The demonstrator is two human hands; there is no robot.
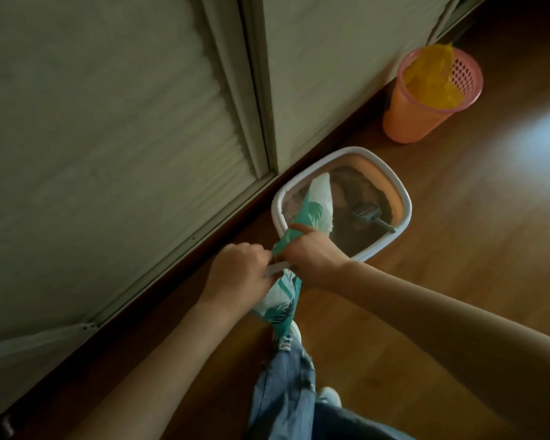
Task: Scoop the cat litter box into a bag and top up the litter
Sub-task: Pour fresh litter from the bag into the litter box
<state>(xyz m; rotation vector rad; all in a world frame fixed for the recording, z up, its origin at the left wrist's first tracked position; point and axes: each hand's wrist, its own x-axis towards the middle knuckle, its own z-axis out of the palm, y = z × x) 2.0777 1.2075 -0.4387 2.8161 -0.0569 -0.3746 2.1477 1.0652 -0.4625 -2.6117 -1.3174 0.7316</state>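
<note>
Litter bag [315,204], teal and white, is lying with its long axis from 7 o'clock to 1 o'clock, its upper end reaching over the litter box [404,198]. Both hands are gripping its middle: left hand [235,274] curled at 9 o'clock, right hand [315,252] closed around it. A grey scoop [370,215] is resting in the litter. The bag's lower end is disappearing behind jeans [286,385]. Open floor [458,249] is lying at 3 o'clock; a pink basket [426,103] is standing at 1 o'clock.
</note>
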